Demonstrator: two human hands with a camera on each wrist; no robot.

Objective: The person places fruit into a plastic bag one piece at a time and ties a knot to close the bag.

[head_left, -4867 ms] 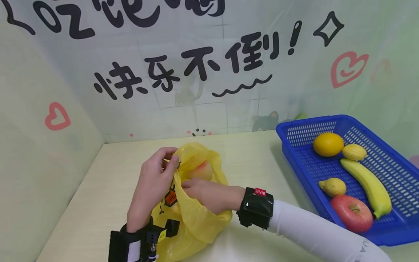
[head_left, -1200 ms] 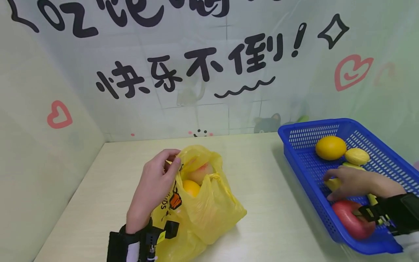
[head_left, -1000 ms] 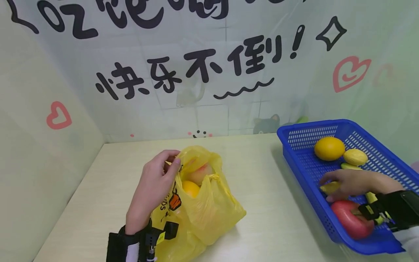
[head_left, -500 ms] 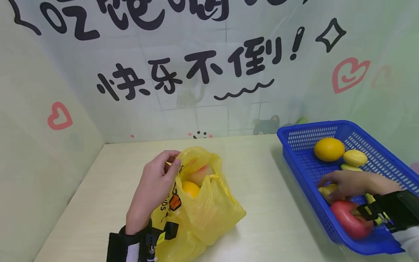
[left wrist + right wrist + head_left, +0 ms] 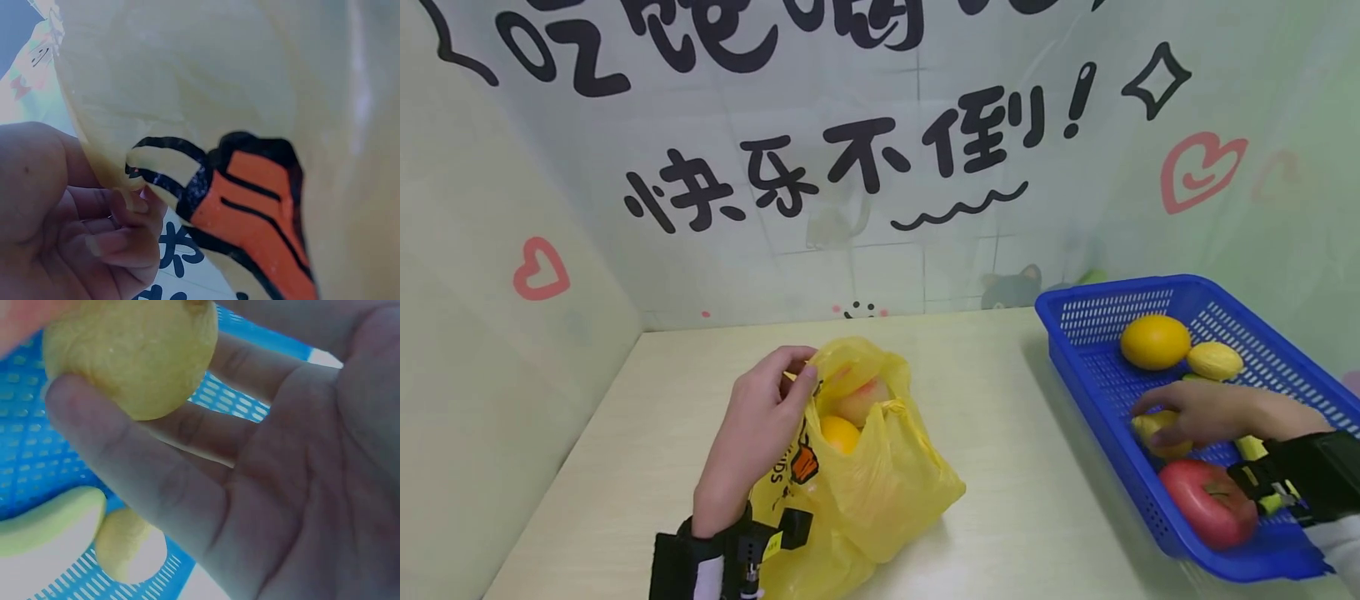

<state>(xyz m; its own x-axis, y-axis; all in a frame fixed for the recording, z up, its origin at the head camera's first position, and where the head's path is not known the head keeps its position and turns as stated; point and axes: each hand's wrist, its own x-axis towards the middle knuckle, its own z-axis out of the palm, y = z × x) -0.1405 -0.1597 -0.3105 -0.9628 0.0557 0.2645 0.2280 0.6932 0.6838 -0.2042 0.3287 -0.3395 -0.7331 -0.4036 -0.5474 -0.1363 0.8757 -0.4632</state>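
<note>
My left hand [image 5: 763, 425] pinches the left rim of a yellow plastic bag [image 5: 910, 483] between thumb and fingers. In the left wrist view the fingertips hold the bag's edge beside its orange and black print. Inside the bag mouth show a peach [image 5: 861, 402] and an orange [image 5: 840, 433]. At the right, my right hand [image 5: 1206, 410] is in the blue basket [image 5: 1078, 379], its fingers and thumb curled round a speckled yellow pear-shaped fruit [image 5: 134, 359]. Just in front of that hand lies a red apple [image 5: 1206, 504].
The basket also holds an orange [image 5: 1155, 342], a small ridged yellow fruit [image 5: 1215, 361] and a banana [image 5: 1251, 450] partly hidden under the right hand. Basket and bag stand apart on the pale table [image 5: 1000, 467]. A printed wall sheet [image 5: 880, 267] closes the back.
My right hand has left the bag and reached into the basket, where it has taken hold of the pear-shaped fruit and shifted it slightly. My left hand keeps its grip on the bag.
</note>
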